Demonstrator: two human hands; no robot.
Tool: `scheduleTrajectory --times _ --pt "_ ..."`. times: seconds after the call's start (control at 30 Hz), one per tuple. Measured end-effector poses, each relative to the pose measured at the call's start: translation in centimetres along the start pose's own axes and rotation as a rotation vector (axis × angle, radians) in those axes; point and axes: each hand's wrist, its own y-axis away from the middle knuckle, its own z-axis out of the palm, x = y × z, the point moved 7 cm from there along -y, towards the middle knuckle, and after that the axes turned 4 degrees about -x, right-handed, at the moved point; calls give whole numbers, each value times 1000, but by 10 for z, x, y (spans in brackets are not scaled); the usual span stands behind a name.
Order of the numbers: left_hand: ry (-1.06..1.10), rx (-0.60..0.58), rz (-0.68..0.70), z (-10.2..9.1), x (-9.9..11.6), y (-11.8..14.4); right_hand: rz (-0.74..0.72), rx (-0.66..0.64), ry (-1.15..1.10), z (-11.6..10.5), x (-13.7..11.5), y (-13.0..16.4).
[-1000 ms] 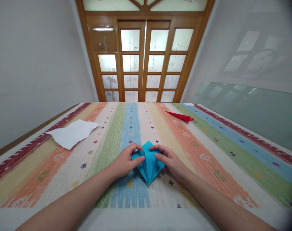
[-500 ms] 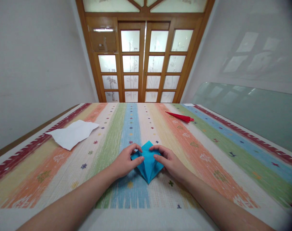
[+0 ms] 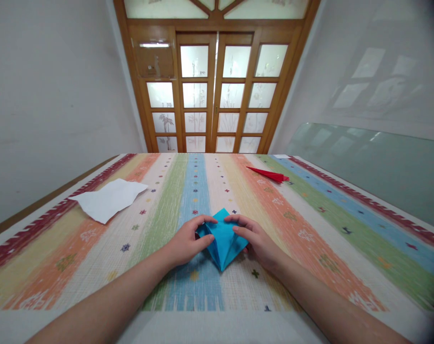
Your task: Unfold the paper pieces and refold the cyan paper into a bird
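Observation:
A folded sheet of blue origami paper [image 3: 222, 241] is between my hands near the front of the table, one point toward me and one away. My left hand [image 3: 192, 240] grips its left side, thumb on top at the left flap and index finger reaching toward the upper part. From the other side my right hand [image 3: 256, 239] holds the right edge, thumb and index finger on the upper face, the other fingers partly hidden beneath. Creases run down to the near point.
A white torn-edged sheet of paper [image 3: 109, 199] lies on the left of the striped tablecloth [image 3: 159, 267]. Toward the back right is a narrow red folded paper [image 3: 269, 175]. A greenish glass panel [image 3: 367, 167] leans by the right wall; wooden doors [image 3: 215, 91] stand beyond the table.
My left index finger has stretched farther over the blue paper. My right hand has shifted slightly right, and the paper's right flap has moved outward a little.

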Motion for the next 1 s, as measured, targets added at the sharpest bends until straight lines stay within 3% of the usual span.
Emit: scheduleTrajectory --times 0.27,0.53,1.0 --pt "128 4 -1 2 -5 0 -30 -15 -66 2 -4 0" --pt "101 67 -56 -4 -10 -5 -90 -60 -139 4 -6 -1" --pt "9 118 -30 -11 -7 -6 -136 -64 8 5 -12 0"
